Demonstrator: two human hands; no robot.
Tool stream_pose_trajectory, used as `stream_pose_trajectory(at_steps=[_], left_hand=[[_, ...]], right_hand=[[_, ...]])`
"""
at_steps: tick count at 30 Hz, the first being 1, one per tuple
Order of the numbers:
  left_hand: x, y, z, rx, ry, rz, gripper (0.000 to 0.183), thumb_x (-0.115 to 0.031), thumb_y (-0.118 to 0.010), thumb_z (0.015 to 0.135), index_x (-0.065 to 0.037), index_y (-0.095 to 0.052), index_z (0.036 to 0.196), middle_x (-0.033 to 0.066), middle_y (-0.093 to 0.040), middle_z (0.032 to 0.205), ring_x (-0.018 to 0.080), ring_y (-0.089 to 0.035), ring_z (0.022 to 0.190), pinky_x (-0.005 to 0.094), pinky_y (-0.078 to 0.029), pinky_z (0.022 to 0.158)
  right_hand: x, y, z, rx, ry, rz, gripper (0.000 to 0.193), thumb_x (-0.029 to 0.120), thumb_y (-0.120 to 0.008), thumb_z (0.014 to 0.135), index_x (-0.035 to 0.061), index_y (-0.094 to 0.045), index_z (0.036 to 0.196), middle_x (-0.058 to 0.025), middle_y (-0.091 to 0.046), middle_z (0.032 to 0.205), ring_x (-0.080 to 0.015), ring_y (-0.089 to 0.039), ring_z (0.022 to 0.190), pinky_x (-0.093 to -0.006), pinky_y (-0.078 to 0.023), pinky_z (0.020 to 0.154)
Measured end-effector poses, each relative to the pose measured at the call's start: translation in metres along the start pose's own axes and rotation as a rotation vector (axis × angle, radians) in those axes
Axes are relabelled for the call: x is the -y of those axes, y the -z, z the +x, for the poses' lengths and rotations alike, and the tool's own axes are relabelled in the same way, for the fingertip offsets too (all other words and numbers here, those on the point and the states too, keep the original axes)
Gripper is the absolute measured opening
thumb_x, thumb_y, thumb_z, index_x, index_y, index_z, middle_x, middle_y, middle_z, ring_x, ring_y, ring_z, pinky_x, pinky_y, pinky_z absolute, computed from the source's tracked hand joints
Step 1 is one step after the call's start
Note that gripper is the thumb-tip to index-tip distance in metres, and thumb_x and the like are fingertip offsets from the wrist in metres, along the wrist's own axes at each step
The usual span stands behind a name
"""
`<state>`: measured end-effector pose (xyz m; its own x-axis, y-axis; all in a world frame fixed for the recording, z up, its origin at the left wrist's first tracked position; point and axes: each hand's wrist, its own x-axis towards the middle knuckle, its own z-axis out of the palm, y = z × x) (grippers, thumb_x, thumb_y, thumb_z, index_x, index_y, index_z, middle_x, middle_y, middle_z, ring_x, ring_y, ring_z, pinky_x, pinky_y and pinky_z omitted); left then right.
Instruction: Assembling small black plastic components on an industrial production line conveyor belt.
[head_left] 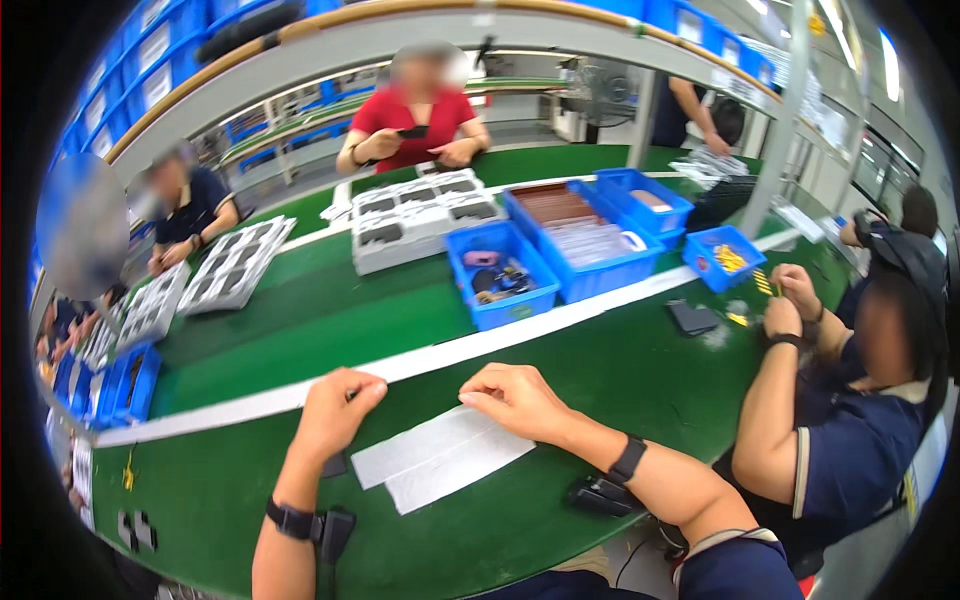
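My left hand (338,408) is closed above the green bench, thumb against curled fingers; anything in it is hidden. To its right, my right hand (518,402) is also closed, thumb and index fingertips together, and anything between them is too small to make out. Below and between the hands lie white paper sheets (445,460), two overlapping strips set askew. My right hand is over their upper right edge. Beside my left wrist, a small dark grey piece (335,465) shows partly. Both wrists wear black straps, with a black device (335,533) by the left one.
Beyond a white rail stand blue bins (500,310) and grey-white trays (430,240) on the green belt. A co-worker sits close at right, near a small bin of yellow pieces (730,258) and dark flat parts (692,317). Small dark parts (137,530) lie at lower left.
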<state>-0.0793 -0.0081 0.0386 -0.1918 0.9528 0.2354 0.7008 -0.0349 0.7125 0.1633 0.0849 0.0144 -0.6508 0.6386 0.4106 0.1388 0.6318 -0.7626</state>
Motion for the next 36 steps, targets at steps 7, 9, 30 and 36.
stream_pose_trajectory(at_steps=[7,9,30,36], left_hand=[[-0.047,-0.062,-0.026,0.478,-0.044,-0.348,0.022,-0.021,-0.065,0.084,-0.004,-0.068,0.097,0.0065,-0.067,0.081,0.0095,-0.059,0.072,0.0253,-0.048,0.065],[-0.041,-0.073,-0.034,0.512,-0.087,-0.281,0.023,-0.023,-0.064,0.084,-0.005,-0.069,0.098,0.0081,-0.068,0.085,0.0112,-0.06,0.072,0.025,-0.048,0.068],[-0.026,-0.082,-0.033,0.43,-0.118,-0.395,0.02,-0.019,-0.063,0.085,-0.006,-0.068,0.099,0.0055,-0.068,0.085,0.0082,-0.061,0.073,0.024,-0.048,0.065],[-0.027,-0.083,-0.034,0.412,-0.105,-0.412,0.02,-0.02,-0.062,0.083,-0.007,-0.068,0.097,0.0081,-0.068,0.083,0.0153,-0.062,0.069,0.028,-0.049,0.064]], right_hand=[[-0.058,0.096,0.017,-0.648,0.139,-0.728,0.015,0.019,-0.072,0.069,0.0067,-0.065,0.072,-0.0103,-0.064,0.081,-0.031,-0.057,0.082,-0.0412,-0.046,0.074],[-0.077,0.138,0.007,-0.822,0.038,-1.013,0.018,0.024,-0.072,0.069,0.0094,-0.067,0.079,-0.0079,-0.064,0.089,-0.0278,-0.056,0.09,-0.0421,-0.045,0.074],[-0.113,0.223,-0.051,-0.466,-1.006,-1.106,0.042,0.047,-0.059,0.079,0.008,-0.071,0.089,-0.0171,-0.067,0.091,-0.0339,-0.062,0.093,-0.0452,-0.047,0.082],[-0.095,0.202,-0.03,-0.217,-0.938,-0.958,0.05,0.049,-0.063,0.076,0.0001,-0.068,0.081,-0.0171,-0.064,0.071,-0.0292,-0.064,0.06,-0.0371,-0.052,0.052]])
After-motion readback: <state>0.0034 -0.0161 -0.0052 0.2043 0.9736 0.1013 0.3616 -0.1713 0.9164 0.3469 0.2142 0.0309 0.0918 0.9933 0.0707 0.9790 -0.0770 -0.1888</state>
